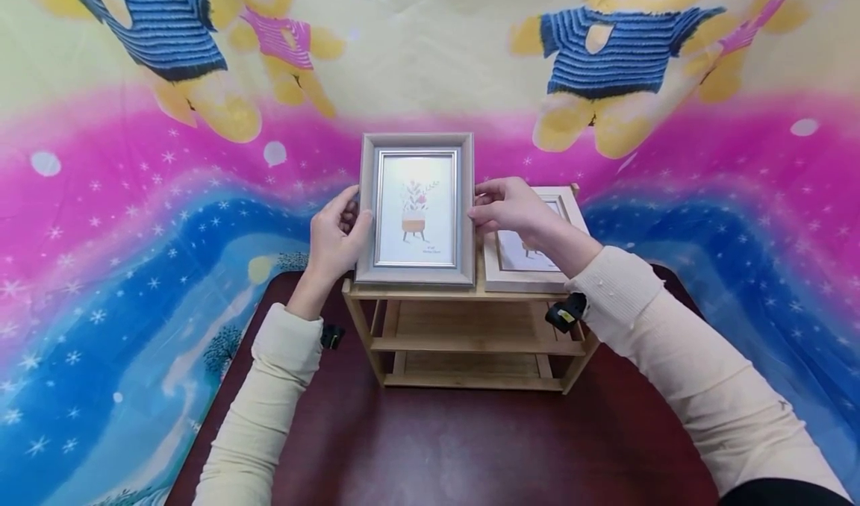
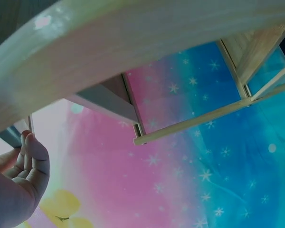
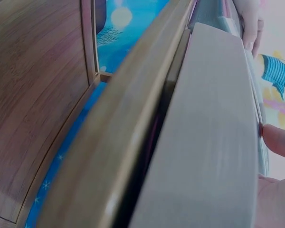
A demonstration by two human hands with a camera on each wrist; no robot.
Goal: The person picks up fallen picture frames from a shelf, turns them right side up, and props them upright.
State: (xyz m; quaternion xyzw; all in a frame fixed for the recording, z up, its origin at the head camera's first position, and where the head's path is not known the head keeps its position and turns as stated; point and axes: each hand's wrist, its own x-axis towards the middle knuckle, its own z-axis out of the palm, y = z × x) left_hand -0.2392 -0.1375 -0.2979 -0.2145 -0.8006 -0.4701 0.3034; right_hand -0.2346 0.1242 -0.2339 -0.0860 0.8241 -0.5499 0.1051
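Observation:
A grey picture frame [image 1: 366, 215] with a silver inner border stands propped over the left part of a wooden shelf rack's top [image 1: 463, 294]. Behind its pane is a print of a potted plant. My left hand [image 1: 336, 233] grips the left side, thumb toward the front and fingers curled at the edge. On the opposite side, my right hand [image 1: 507, 204] pinches the right edge between thumb and fingers. A second, cream-white frame [image 1: 493, 267] lies on the rack's right part, partly covered by my right hand and wrist. The left wrist view shows my left hand [image 2: 26, 175] at the frame's edge.
Under the rack's top are two lower slatted shelves [image 1: 470, 334]. The rack stands on a dark red table [image 1: 470, 446]. A printed backdrop [image 1: 430, 58] with bears and snowflakes hangs close behind and along both sides. A black wrist device [image 1: 566, 313] sits at the right cuff.

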